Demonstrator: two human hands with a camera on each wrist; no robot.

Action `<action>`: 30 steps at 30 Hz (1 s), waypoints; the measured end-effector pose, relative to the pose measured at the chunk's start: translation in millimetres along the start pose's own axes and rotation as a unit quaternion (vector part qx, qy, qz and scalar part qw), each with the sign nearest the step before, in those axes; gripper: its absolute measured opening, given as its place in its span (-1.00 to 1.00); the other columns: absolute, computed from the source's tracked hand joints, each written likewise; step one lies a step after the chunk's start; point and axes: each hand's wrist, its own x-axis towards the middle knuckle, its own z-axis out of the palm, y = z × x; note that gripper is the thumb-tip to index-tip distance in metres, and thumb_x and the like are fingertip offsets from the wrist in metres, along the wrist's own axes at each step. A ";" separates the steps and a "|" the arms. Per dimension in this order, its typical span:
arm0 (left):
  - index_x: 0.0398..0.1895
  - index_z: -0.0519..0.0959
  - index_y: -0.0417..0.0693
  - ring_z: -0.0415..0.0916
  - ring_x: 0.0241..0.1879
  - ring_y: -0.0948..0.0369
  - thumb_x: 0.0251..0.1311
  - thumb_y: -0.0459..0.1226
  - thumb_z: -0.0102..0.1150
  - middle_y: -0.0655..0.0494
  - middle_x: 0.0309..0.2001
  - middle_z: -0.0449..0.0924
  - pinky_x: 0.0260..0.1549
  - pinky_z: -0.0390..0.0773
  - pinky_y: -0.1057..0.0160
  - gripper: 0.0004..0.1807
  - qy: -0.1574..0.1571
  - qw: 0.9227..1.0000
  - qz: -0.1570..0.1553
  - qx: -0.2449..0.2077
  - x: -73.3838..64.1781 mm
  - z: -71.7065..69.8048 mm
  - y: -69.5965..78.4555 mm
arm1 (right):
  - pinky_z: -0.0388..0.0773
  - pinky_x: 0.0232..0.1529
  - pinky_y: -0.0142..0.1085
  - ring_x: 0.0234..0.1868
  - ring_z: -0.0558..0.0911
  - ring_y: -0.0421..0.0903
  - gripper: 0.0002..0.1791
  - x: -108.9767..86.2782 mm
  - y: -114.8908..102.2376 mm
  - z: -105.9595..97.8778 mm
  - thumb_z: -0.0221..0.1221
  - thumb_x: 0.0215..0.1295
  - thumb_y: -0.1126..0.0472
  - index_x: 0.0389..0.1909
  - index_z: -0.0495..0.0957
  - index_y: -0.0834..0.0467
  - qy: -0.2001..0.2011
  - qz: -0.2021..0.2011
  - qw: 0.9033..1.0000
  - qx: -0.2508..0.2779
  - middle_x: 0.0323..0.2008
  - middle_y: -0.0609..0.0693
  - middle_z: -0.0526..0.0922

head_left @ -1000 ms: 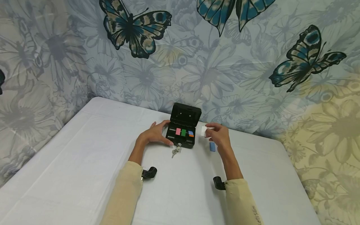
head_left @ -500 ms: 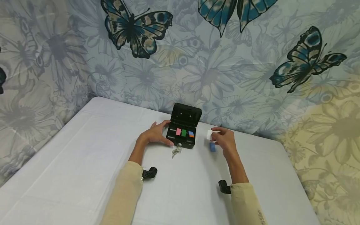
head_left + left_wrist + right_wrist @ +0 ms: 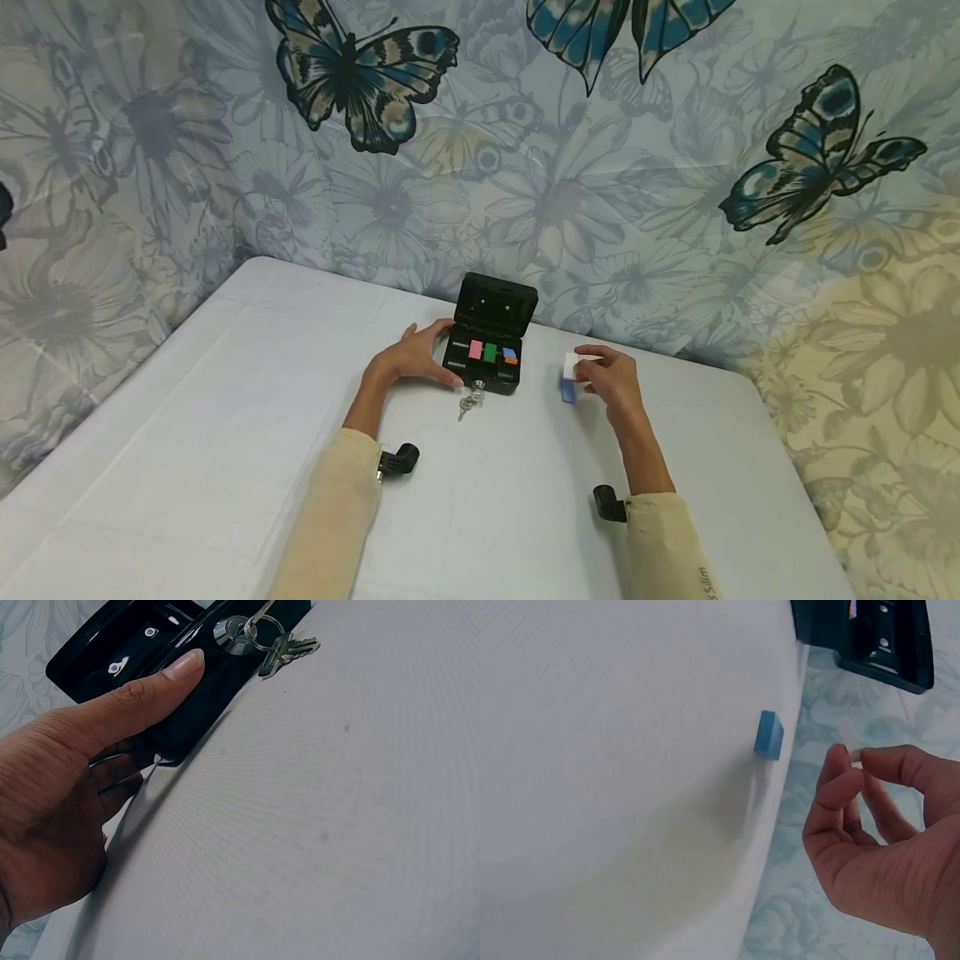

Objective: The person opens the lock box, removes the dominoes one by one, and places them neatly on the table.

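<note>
A small black cash box (image 3: 459, 370) stands with its lid (image 3: 495, 305) raised; pink, green, blue and orange blocks (image 3: 490, 353) lie inside. My left hand (image 3: 408, 358) grips its left end, the thumb (image 3: 142, 705) along the front beside the lock and the fingers round the side, partly hidden. Keys (image 3: 289, 652) on a ring hang from the lock. To the right of the box, my right hand (image 3: 613, 379) pinches a small flat white piece (image 3: 847, 733) between thumb and fingertips. Beneath it a blue block (image 3: 769, 736) rests on the table, partly overlapped in the head view.
White cloth covers the table (image 3: 480, 517). A wall hanging (image 3: 562, 200) with butterflies and flowers rises directly behind the back edge, close to the box lid. Black wrist cameras (image 3: 399, 459) sit on both sleeves.
My right hand has moved right and slightly toward me with the white piece, from beside the box to above the blue block. The left hand and the box have stayed put.
</note>
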 end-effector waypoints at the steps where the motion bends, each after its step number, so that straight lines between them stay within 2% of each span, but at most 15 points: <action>1: 0.67 0.08 -0.01 -0.27 0.72 -0.17 -0.11 0.01 0.66 -0.08 0.67 0.12 0.68 -0.37 -0.25 0.29 0.001 1.000 0.001 0.000 -0.2 -0.2 0.3 | 0.67 -0.26 -0.34 -0.36 0.70 -0.19 -0.55 0.0 0.7 -0.5 0.17 0.33 0.29 0.23 0.62 0.25 0.002 0.001 1.000 -0.003 -0.47 -0.20 0.68; 9: 0.68 0.07 -0.01 -0.26 0.72 -0.15 -0.10 0.00 0.66 -0.07 0.67 0.11 0.68 -0.36 -0.25 0.29 -0.001 1.000 0.001 -0.002 -0.3 -0.5 0.2 | 0.66 -0.29 -0.35 -0.38 0.68 -0.20 -0.53 1.0 9.6 -6.8 0.16 0.33 0.29 0.26 0.58 0.27 0.011 0.021 1.000 -0.016 -0.49 -0.20 0.67; 15: 0.68 0.08 -0.02 -0.24 0.72 -0.14 -0.11 0.00 0.67 -0.06 0.67 0.12 0.68 -0.37 -0.25 0.29 -0.001 1.000 0.003 -0.006 0.0 -0.2 0.4 | 0.65 -0.32 -0.36 -0.41 0.66 -0.22 -0.55 1.8 18.0 -13.2 0.16 0.32 0.30 0.23 0.59 0.31 0.013 0.022 0.999 -0.034 -0.52 -0.20 0.65; 24: 0.68 0.07 -0.03 -0.18 0.72 -0.08 -0.10 -0.01 0.66 -0.06 0.67 0.11 0.69 -0.42 -0.20 0.29 -0.002 1.000 0.003 -0.003 -0.3 -0.8 0.5 | 0.59 -0.35 -0.39 -0.39 0.61 -0.21 -0.57 2.1 27.1 -14.8 0.18 0.33 0.31 0.20 0.60 0.36 -0.010 0.030 0.997 -0.067 -0.46 -0.09 0.67; 30: 0.68 0.07 -0.01 -0.26 0.73 -0.12 -0.09 -0.01 0.66 -0.05 0.68 0.09 0.69 -0.39 -0.22 0.29 0.000 1.000 0.002 0.000 2.1 0.2 -1.0 | 0.58 -0.39 -0.40 -0.40 0.61 -0.21 -0.57 2.8 29.0 -13.3 0.19 0.34 0.31 0.18 0.59 0.39 -0.019 0.026 0.997 -0.075 -0.41 -0.01 0.69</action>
